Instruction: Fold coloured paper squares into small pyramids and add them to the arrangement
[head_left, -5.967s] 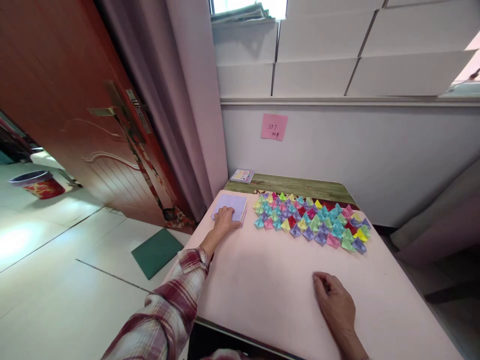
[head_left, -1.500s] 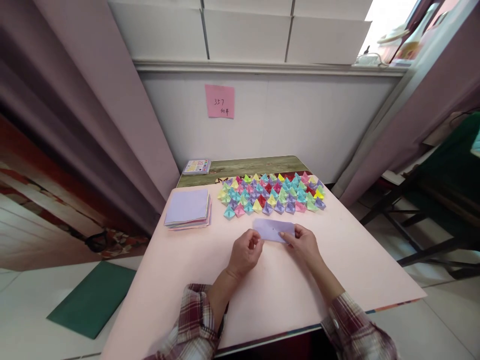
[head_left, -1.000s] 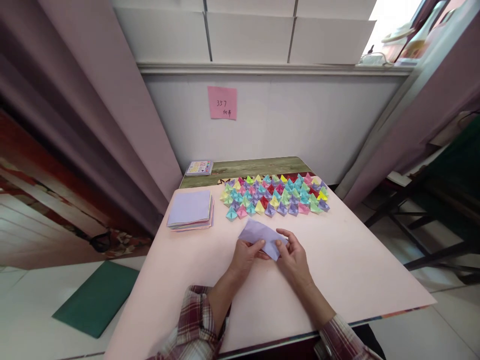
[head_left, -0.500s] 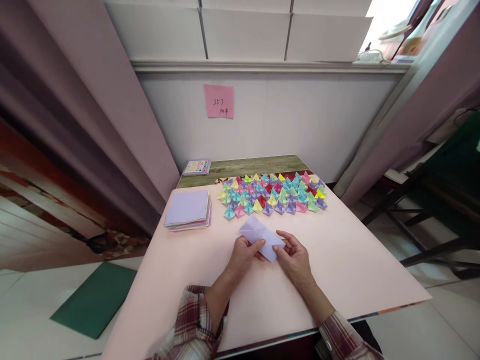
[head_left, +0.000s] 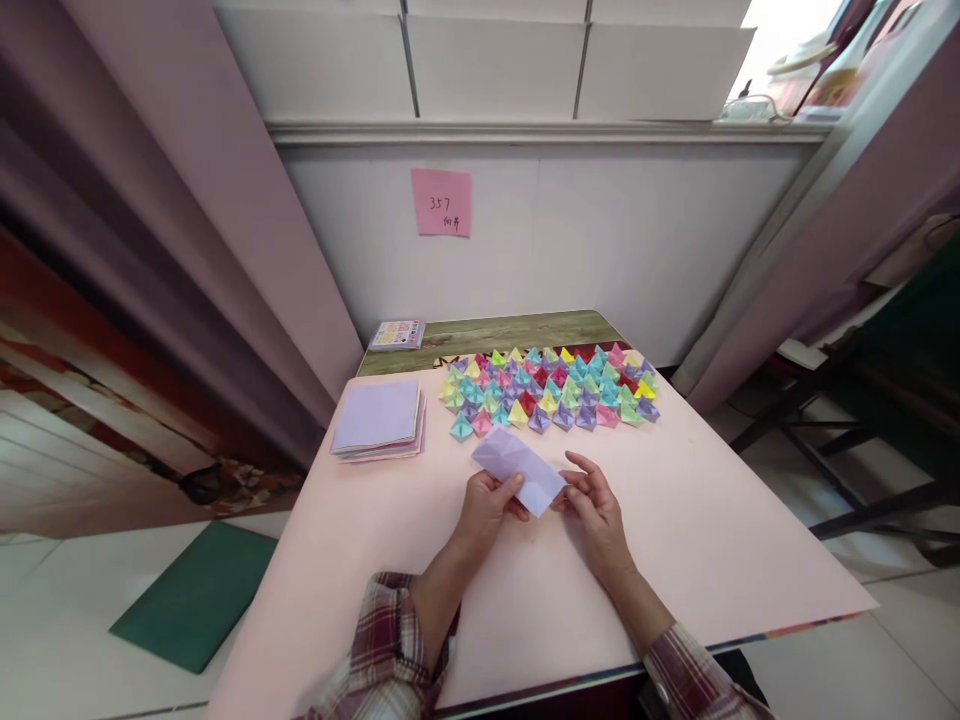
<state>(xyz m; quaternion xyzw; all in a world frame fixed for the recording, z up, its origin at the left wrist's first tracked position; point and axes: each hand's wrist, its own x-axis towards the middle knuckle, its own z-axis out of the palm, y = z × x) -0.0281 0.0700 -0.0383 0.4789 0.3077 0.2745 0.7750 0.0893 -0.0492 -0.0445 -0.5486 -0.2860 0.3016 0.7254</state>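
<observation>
A lilac sheet of paper (head_left: 516, 465), folded and creased, is held just above the pink table (head_left: 705, 545). My left hand (head_left: 489, 505) pinches its near edge. My right hand (head_left: 596, 500) grips its right corner with the fingertips. Behind the sheet lies a block of several small folded paper shapes (head_left: 551, 392) in many colours, laid in rows. A stack of square paper (head_left: 377, 418) with a lilac top sheet sits at the table's left.
A small printed packet (head_left: 397, 335) lies on the wooden table (head_left: 525, 330) against the wall. A pink note (head_left: 441, 202) is stuck on the wall. A curtain hangs at the left, a green mat (head_left: 191, 595) lies on the floor, and chairs stand at the right.
Six seconds ago my left hand lay on the paper stack and my right rested on the table. Now both hold a lilac sheet, which has been folded, turned and partly opened.
</observation>
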